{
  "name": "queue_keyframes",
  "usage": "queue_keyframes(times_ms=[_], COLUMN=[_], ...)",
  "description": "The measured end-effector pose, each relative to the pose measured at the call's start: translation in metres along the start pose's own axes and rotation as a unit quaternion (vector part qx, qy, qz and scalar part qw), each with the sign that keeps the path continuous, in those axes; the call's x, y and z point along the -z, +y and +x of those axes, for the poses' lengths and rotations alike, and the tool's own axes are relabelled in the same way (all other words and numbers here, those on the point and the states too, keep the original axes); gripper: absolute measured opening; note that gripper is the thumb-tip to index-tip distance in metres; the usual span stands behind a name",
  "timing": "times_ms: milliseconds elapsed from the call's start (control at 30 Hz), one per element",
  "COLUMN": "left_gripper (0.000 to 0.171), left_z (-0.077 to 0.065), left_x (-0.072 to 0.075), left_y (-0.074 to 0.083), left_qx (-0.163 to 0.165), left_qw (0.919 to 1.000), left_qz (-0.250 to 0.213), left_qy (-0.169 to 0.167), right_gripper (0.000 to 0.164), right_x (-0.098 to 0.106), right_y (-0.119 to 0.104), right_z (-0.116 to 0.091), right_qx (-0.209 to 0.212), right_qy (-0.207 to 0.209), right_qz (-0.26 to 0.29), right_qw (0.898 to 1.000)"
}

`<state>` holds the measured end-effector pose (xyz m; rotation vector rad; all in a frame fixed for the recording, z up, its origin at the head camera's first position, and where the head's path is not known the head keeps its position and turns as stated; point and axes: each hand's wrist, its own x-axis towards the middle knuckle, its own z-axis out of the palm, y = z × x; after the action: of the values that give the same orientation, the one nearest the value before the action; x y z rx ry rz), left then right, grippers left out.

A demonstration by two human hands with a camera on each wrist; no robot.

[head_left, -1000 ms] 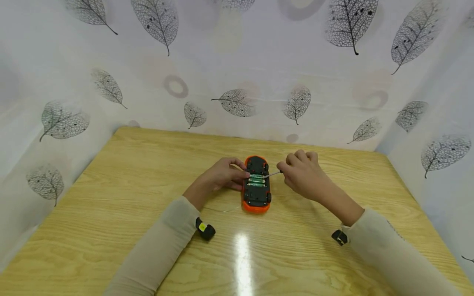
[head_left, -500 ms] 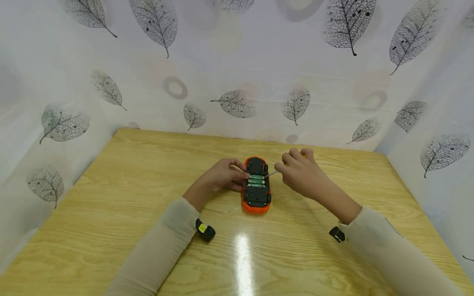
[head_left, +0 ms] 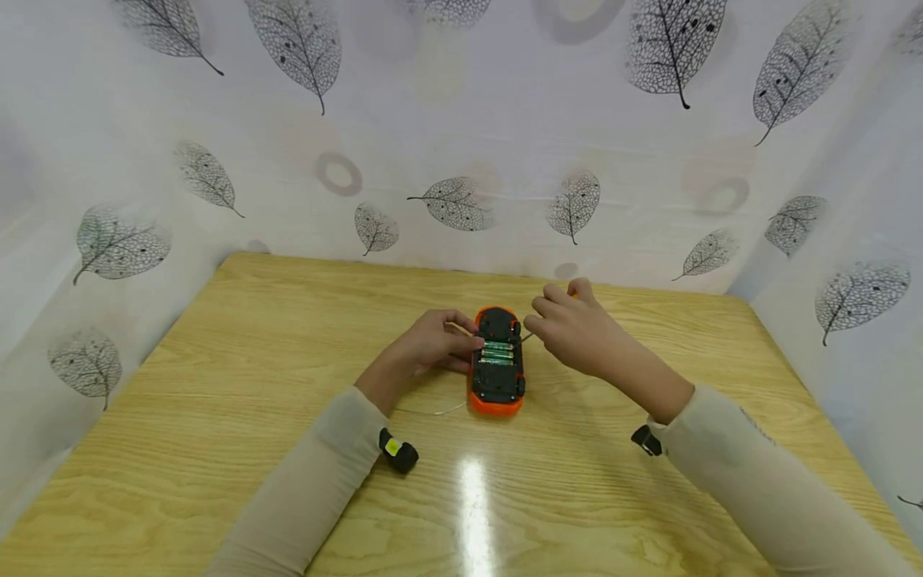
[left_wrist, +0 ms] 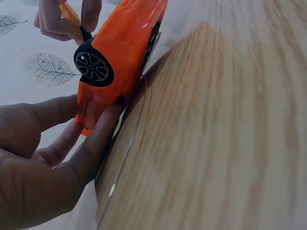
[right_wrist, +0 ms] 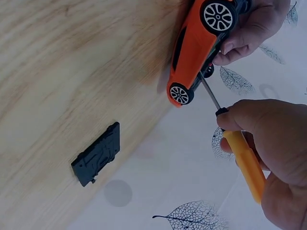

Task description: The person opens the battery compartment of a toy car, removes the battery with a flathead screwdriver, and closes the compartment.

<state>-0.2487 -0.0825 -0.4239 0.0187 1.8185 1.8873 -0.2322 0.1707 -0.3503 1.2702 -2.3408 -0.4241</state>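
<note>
An orange toy car [head_left: 497, 403] lies upside down on the table, its black underside facing up. Several green AA-type batteries [head_left: 497, 353] sit side by side in its uncovered battery compartment. My left hand [head_left: 433, 343] grips the car's left side, fingers and thumb spread along its body in the left wrist view. In my right hand [head_left: 580, 327] is a screwdriver [right_wrist: 245, 165] with a yellow handle, pinched near its black collar. Its metal shaft [right_wrist: 209, 91] slants to the car's right side, beside the compartment; the tip is hidden behind the body's edge.
A black plastic battery cover [right_wrist: 97, 155] lies on the wooden table [head_left: 288, 336] in the right wrist view. A thin clear strand [head_left: 440, 412] runs along the tabletop by the car's left side. Leaf-patterned cloth [head_left: 447, 120] hangs behind the table and along its sides.
My right hand has shifted slightly left and away with the screwdriver. The shaft's end, earlier over the batteries, now shows at the car's right edge. My left hand keeps its grip.
</note>
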Motion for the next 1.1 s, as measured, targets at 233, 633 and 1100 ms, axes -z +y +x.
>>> queue_keyframes(times_ms=[233, 633, 1100], left_gripper=[0.03, 0.029, 0.029], left_z=[-0.002, -0.002, -0.002], left_x=[-0.001, 0.0, 0.002], left_y=[0.002, 0.001, 0.0], left_qx=[-0.007, -0.008, -0.009], left_qw=[0.9999, 0.9999, 0.9999], left_qz=[0.008, -0.002, -0.002], left_qy=[0.007, 0.01, 0.01], right_gripper=[0.015, 0.017, 0.016], right_x=[0.008, 0.008, -0.003], right_y=[-0.003, -0.004, -0.003], right_z=[0.006, 0.008, -0.003], right_qx=[-0.01, -0.001, -0.013], right_qy=[-0.064, -0.058, 0.0], right_qz=[0.004, 0.002, 0.023], right_qw=[0.998, 0.998, 1.0])
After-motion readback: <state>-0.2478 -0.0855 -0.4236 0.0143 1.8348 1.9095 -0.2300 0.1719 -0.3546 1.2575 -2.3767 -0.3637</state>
